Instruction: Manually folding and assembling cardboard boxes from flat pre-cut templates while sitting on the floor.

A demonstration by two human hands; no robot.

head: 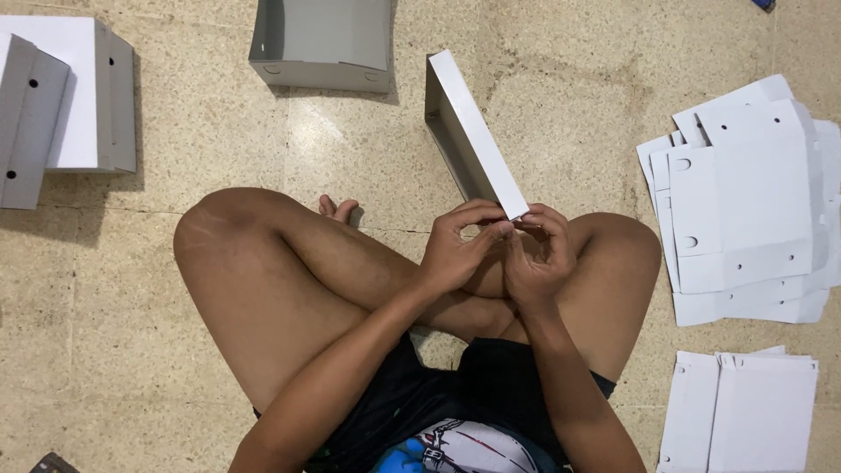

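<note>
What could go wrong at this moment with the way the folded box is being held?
Both the left hand and right hand pinch only the near corner of the white folded box, so its far end hangs unsupported and may sag or crease. If it slips, it could fall onto the crossed legs or the floor.

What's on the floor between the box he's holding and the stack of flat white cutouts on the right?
Nothing: in the head view, only bare floor lies between the held box and the cutout stack.

Both hands, left and right, pinch the white cardboard piece's near corner, seemingly folding it.
</note>
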